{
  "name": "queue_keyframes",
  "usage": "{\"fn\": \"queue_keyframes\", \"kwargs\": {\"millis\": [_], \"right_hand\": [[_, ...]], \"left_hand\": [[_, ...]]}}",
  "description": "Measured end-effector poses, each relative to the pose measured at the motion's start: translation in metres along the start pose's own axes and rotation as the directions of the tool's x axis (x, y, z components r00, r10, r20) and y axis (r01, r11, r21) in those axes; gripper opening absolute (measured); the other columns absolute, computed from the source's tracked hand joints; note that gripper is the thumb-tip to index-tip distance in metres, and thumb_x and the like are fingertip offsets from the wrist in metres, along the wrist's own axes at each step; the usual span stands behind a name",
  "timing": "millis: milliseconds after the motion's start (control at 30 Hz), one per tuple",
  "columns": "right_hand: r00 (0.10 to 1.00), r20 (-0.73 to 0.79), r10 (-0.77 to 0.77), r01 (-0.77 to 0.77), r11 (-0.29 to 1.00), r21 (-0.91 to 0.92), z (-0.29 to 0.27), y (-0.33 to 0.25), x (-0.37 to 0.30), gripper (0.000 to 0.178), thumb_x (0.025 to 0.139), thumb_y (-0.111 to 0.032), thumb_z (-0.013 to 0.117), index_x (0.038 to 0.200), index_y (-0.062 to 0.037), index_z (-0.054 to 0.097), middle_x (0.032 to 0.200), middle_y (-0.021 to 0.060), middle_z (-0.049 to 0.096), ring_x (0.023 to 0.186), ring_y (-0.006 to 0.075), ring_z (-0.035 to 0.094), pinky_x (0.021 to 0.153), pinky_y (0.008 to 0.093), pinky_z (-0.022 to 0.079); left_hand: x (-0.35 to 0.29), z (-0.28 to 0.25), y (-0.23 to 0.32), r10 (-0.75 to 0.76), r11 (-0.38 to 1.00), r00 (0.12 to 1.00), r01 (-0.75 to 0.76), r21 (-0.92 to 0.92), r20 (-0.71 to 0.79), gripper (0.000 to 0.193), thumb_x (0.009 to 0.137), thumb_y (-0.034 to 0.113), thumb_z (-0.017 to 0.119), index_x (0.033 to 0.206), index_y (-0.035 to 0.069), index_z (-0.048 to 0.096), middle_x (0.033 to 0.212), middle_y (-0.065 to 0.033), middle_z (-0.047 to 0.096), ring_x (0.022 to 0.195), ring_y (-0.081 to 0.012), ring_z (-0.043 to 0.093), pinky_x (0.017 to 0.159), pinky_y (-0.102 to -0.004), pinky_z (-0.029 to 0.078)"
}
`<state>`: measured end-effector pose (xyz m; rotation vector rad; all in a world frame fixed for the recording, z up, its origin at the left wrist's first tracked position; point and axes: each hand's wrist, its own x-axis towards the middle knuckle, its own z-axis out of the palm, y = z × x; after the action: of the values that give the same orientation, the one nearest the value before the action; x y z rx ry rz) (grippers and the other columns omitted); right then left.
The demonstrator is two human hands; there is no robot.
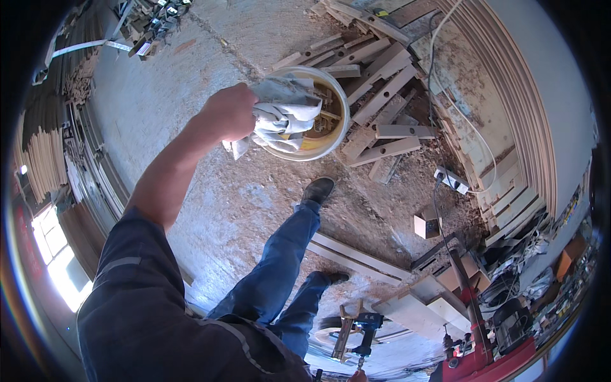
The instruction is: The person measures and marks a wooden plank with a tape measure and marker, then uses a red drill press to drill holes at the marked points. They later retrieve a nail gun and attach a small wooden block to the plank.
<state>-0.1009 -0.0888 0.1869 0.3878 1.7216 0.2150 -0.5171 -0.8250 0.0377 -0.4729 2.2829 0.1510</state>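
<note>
Left hand [230,113] fisted around grey rag [283,118], over white bucket [321,114]; right hand not visible. Rag likely soft, light, limp: bunch firmly. Bucket rim rigid.

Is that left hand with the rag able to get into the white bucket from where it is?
Probably yes: the left hand holds the rag right at the white bucket rim, and the bucket's mouth is open, though the rag covers part of it.
</note>
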Motion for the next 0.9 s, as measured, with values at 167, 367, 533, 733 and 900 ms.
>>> {"fn": "queue_keyframes", "kwargs": {"millis": [167, 367, 533, 733, 900], "right_hand": [[1.0, 0.018, 0.019, -0.02, 0.998, 0.052, 0.005, 0.001, 0.0, 0.024, 0.096, -0.027, 0.054, 0.105, -0.0069, 0.063, 0.093, 0.0228, 0.069, 0.089, 0.0433, 0.066, 0.079, 0.0548, 0.053], [0.996, 0.039, 0.082, -0.086, 0.988, 0.13, 0.026, 0.001, -0.003, 0.027, 0.098, -0.028, 0.053, 0.11, -0.0057, 0.063, 0.095, 0.0256, 0.069, 0.091, 0.0459, 0.067, 0.08, 0.057, 0.053], [0.99, 0.077, 0.115, -0.128, 0.974, 0.189, 0.047, 0.004, -0.004, 0.031, 0.099, -0.029, 0.053, 0.115, -0.0047, 0.062, 0.098, 0.0279, 0.07, 0.092, 0.048, 0.067, 0.081, 0.0588, 0.053], [0.996, 0.012, 0.084, -0.084, 0.969, 0.234, 0.042, -0.003, -0.008, 0.021, 0.101, -0.02, 0.047, 0.107, -0.0029, 0.057, 0.094, 0.0238, 0.071, 0.089, 0.0445, 0.07, 0.08, 0.0559, 0.053], [0.992, 0.108, 0.069, -0.096, 0.958, 0.27, 0.031, -0.016, -0.013, 0.024, 0.099, -0.018, 0.045, 0.108, 0.0011, 0.058, 0.096, 0.027, 0.071, 0.094, 0.0446, 0.07, 0.086, 0.0531, 0.055]], "left_hand": [[0.054, 0.08, 0.023, 0.008, 0.984, 1.0, -0.011, 0.176, 0.021, 0.057, 0.085, 0.016, 0.067, 0.142, 0.017, 0.058, 0.142, -0.0181, 0.048, 0.126, -0.0366, 0.055, 0.1, -0.0454, 0.052], [0.049, 0.131, 0.081, 0.319, 0.933, 0.909, -0.351, -0.083, -0.267, 0.047, 0.089, 0.019, 0.07, 0.134, 0.009, 0.06, 0.135, -0.0178, 0.056, 0.128, -0.0358, 0.054, 0.102, -0.0494, 0.05], [0.033, 0.156, 0.142, 0.461, 0.804, 0.841, -0.531, -0.268, -0.284, 0.037, 0.088, 0.018, 0.068, 0.124, 0.006, 0.066, 0.116, -0.0183, 0.067, 0.113, -0.0381, 0.063, 0.095, -0.0477, 0.052], [0.026, 0.184, 0.192, 0.541, 0.757, 0.825, -0.563, -0.331, -0.167, 0.037, 0.091, 0.022, 0.065, 0.124, 0.006, 0.067, 0.117, -0.0207, 0.068, 0.112, -0.0382, 0.065, 0.096, -0.0462, 0.051], [-0.001, 0.228, 0.184, 0.529, 0.804, 0.848, -0.487, -0.341, 0.038, 0.035, 0.091, 0.021, 0.068, 0.122, 0.005, 0.067, 0.117, -0.0194, 0.068, 0.111, -0.0371, 0.065, 0.096, -0.0449, 0.052]]}}
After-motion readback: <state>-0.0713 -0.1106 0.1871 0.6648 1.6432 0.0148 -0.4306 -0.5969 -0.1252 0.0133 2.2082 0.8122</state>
